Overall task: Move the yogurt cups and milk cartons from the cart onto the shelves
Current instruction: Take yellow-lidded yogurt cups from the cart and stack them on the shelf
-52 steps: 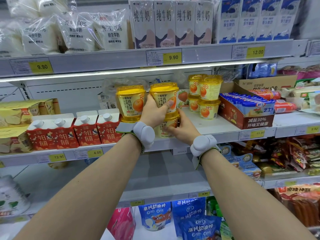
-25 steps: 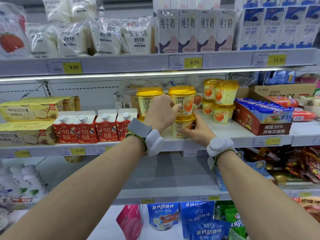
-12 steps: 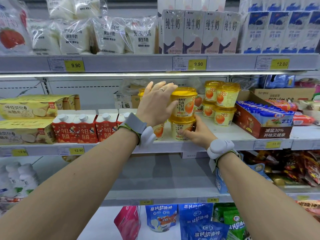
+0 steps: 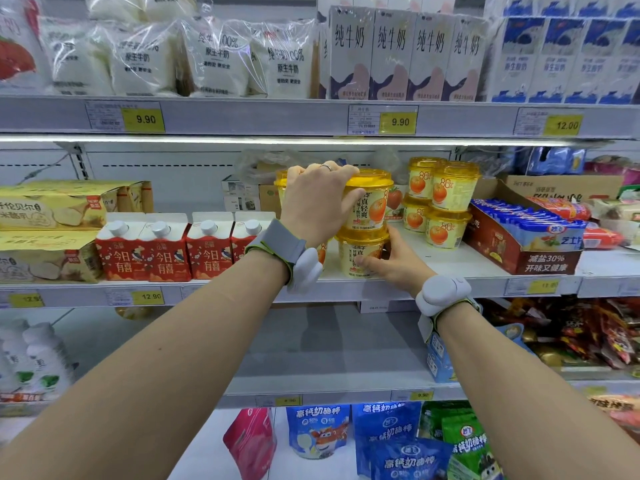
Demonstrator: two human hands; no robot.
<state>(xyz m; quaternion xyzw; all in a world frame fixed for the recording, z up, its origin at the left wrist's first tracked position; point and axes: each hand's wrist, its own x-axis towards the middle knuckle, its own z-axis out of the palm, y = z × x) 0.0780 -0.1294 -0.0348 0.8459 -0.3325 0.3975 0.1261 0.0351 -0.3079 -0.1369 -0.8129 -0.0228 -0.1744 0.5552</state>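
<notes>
The upper yogurt cup [image 4: 369, 202] sits stacked on the lower cup [image 4: 360, 254] on the middle shelf [image 4: 450, 265]; the left hand [image 4: 320, 202] wraps its wall, the right hand [image 4: 394, 263] seemingly pinching the lower one; light, slick plastic, best held by the sides

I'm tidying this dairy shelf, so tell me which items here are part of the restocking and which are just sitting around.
Part of the job:
- top yogurt cup, gripped by left hand
- bottom yogurt cup, steadied by right hand
- red milk cartons
- middle shelf

Just there:
- cheese stick box
- blue snack pouches
- bagged milk
</notes>
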